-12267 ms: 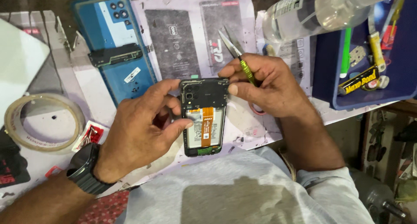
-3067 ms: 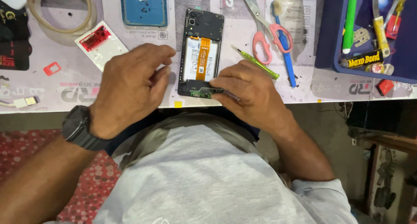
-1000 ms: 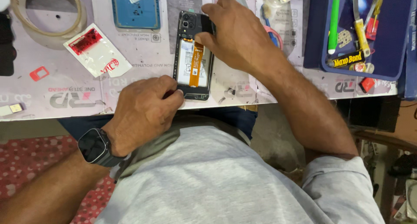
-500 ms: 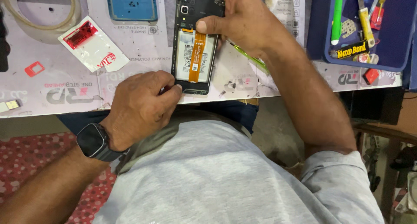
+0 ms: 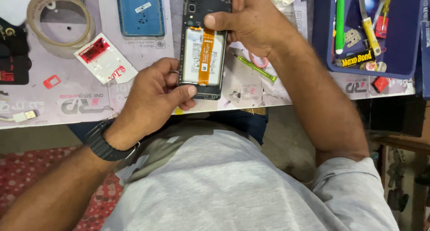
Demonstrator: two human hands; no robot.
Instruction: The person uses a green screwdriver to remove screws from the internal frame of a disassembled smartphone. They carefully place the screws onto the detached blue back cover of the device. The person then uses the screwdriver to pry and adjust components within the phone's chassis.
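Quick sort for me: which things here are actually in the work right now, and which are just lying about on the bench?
In hand:
opened phone, back off, battery and orange flex strip showing
left hand, gripping its lower end
right hand, holding its top end

Lying about:
blue back cover
tape roll
red and white packet
green tweezers
blue tray of tools

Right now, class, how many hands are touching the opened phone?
2. The left hand grips the opened phone at its lower left edge; the right hand holds its top, thumb pressed across the upper part. No other hands show.
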